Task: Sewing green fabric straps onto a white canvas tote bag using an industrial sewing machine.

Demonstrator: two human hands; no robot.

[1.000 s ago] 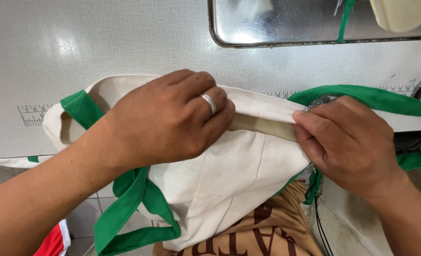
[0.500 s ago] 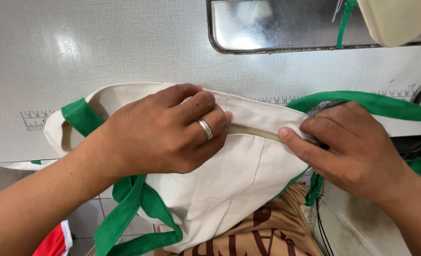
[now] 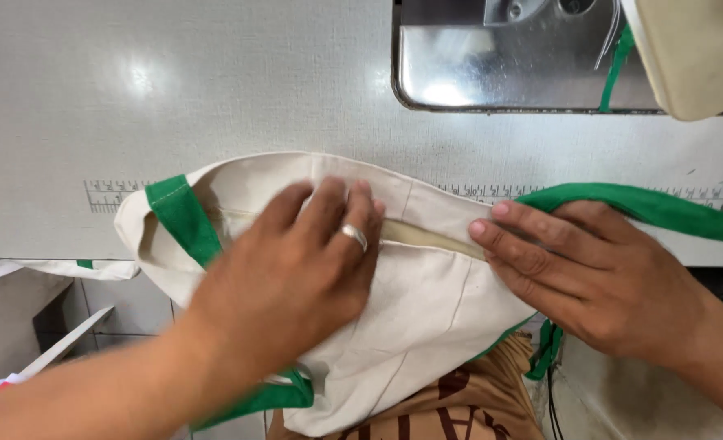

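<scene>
While both hands lie open and flat, left hand point(image 3: 296, 277) and right hand point(image 3: 597, 277) pressing the cream cloth bag point(image 3: 426, 318) at the surface point(image 3: 174, 106) edge, fabric looks soft, light, limp; best pinched along the folded top hem point(image 3: 426, 238)

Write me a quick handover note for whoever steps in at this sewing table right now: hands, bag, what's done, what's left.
Left hand: flat, palm down on the cream tote bag, fingers at its open top edge.
Right hand: fingertips pressing the same edge, by the green strap.
The bag lies on the white table, below the metal machine plate; its lower part hangs off the front.
Done: top edge laid flat.
Left: bag is not yet under the machine.
</scene>
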